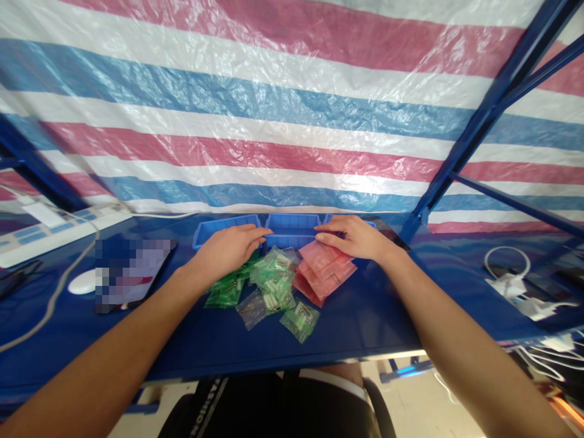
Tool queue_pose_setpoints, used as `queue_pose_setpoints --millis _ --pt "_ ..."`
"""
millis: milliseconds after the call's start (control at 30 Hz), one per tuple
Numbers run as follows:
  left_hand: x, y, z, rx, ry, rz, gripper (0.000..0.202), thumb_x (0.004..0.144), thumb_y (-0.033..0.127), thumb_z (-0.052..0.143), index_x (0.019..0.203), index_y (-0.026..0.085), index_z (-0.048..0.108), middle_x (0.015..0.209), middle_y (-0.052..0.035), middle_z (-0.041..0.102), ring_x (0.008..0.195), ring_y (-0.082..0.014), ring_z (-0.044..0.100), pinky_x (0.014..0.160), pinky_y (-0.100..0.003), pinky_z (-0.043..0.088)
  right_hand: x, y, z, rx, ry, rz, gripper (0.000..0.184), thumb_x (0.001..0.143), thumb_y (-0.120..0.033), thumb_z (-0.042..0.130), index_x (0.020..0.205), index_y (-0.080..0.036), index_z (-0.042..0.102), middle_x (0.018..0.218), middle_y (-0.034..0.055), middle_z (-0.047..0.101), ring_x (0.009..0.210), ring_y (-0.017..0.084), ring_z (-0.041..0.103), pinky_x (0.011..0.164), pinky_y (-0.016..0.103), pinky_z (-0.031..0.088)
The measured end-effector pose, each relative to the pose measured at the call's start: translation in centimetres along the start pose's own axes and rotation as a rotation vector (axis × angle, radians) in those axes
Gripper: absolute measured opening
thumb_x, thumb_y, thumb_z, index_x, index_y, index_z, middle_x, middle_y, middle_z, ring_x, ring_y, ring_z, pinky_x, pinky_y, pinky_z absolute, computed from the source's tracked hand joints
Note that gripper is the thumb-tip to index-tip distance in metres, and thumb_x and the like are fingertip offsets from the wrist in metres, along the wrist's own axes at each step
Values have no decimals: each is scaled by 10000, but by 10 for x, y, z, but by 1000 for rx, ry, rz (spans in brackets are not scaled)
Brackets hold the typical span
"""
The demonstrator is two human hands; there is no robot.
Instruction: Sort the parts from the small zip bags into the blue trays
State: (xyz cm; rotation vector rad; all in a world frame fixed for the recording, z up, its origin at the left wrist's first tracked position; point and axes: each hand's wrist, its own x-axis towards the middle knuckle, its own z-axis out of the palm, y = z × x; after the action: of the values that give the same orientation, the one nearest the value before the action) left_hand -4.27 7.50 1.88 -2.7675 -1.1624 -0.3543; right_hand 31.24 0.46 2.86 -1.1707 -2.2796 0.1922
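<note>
Three blue plastic bins stand in a row at the back of the desk. The middle bin (292, 224) is between my hands. My left hand (235, 246) reaches over the front of the left bin (219, 226), its fingers and thumb closed at the middle bin's left front corner. At the opposite corner, my right hand (349, 236) has fingers and thumb closed on the rim, partly covering the right bin (332, 218). Red zip bags (326, 271) lie below my right hand. Green bags (228, 289) and clear bags of small metal parts (276, 277) lie in front of the bins.
A phone-like device (139, 274), partly pixelated, and a white mouse (83, 282) lie at the left. Behind them is a white keyboard (59, 234) with a cable. White chargers and cables (513, 286) sit at the right. A striped plastic sheet (274, 109) hangs behind the desk.
</note>
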Motion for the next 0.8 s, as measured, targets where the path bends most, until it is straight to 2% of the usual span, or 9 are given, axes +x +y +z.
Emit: queue_pose_setpoints --millis 167,400,533,667,800 --pt "-1 -1 1 3 2 15 495 1112 484 389 1497 358 674 1423 -73 730 1226 -309 741 1037 -403 581 -1 -1 -7 -27 96 19 440 1036 -607 631 1143 -247 861 980 100 800 857 257 727 803 382 547" --pt "-1 1 -1 -18 -9 23 486 1106 461 392 1473 362 695 1410 -64 734 1183 -305 753 1015 -392 574 0 1 0 -8 84 10 420 1020 -594 662 1156 -241 842 1003 101 810 876 271 735 818 398 550" --pt "-1 1 -4 -18 -24 36 485 1112 455 383 1474 354 690 1393 -60 739 1175 -292 750 998 -376 572 0 0 -3 24 88 24 413 1004 -590 690 1136 -233 849 975 95 803 860 260 726 814 389 542" --pt "-3 5 -5 -14 -20 46 490 1125 495 370 1498 367 660 1405 -53 730 1229 -292 726 1024 -380 564 -2 1 -12 144 69 26 467 862 -612 850 1161 -252 855 1007 81 770 892 252 700 823 376 540" --pt "-5 12 -11 24 56 -9 556 1116 582 392 1588 346 567 1450 -85 706 1329 -332 670 1081 -433 546 -3 2 -11 199 -5 -2 588 664 -623 984 1141 -299 866 1105 70 722 1028 271 674 964 408 534"
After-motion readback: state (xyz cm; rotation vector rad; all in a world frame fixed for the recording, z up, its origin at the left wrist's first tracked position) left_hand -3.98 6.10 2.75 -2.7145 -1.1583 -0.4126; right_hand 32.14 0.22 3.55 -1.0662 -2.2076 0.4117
